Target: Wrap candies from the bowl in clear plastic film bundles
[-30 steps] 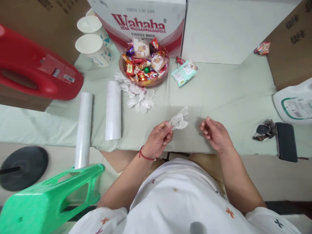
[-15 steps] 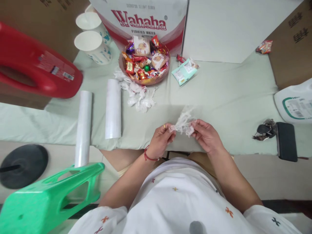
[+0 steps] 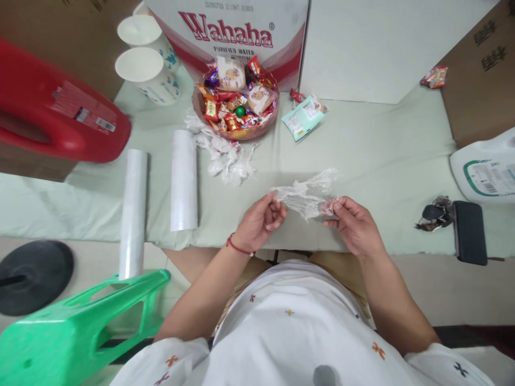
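Observation:
A crumpled piece of clear plastic film [image 3: 303,195] is stretched between my two hands, above the front of the cloth-covered table [image 3: 382,155]. My left hand [image 3: 261,217] pinches its left end between thumb and fingers, with a red bracelet at the wrist. On the other side, my right hand [image 3: 356,222] grips the right end in a thumb-and-finger pinch. Left of the hands lie more crumpled plastic scraps [image 3: 231,163]. Two white rolls [image 3: 184,179] rest further left, one of them reaching past the table edge.
Behind the scraps stands a bowl of wrapped sweets [image 3: 241,128], with a pale green packet [image 3: 302,120] beside it. Paper cups [image 3: 147,80] and a red jug [image 3: 68,112] are at left. A phone [image 3: 470,233], keys [image 3: 434,214] and a white bottle [image 3: 488,169] sit at right. A green stool [image 3: 60,327] stands lower left.
My hands have moved apart, the left one leftward and the right one rightward. The bunched plastic film between them is now pulled wider and flatter.

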Demonstrator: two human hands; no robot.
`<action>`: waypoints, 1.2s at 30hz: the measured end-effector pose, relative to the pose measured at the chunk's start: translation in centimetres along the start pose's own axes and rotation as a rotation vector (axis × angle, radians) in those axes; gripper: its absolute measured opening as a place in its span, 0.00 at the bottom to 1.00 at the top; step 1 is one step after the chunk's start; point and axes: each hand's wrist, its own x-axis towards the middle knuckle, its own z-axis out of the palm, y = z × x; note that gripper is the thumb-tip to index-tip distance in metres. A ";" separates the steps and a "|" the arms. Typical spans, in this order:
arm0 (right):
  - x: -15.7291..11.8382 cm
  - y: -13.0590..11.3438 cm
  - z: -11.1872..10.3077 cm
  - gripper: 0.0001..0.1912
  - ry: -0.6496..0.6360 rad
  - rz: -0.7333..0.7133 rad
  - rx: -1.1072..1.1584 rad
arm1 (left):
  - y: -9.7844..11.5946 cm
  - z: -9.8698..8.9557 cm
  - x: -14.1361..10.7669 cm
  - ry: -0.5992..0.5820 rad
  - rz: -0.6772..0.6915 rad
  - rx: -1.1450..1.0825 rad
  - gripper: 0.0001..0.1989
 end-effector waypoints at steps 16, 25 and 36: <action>0.1 1.0 -2.0 0.22 0.145 -0.001 -0.132 | -2.0 1.9 0.1 0.121 0.057 0.253 0.27; -1.3 -0.5 -5.8 0.22 0.075 0.128 -0.168 | 0.3 -1.9 -1.6 0.022 -0.001 0.435 0.25; -3.7 1.9 -6.0 0.24 -0.195 0.194 -0.547 | -2.2 0.7 -1.0 0.286 0.101 -0.076 0.10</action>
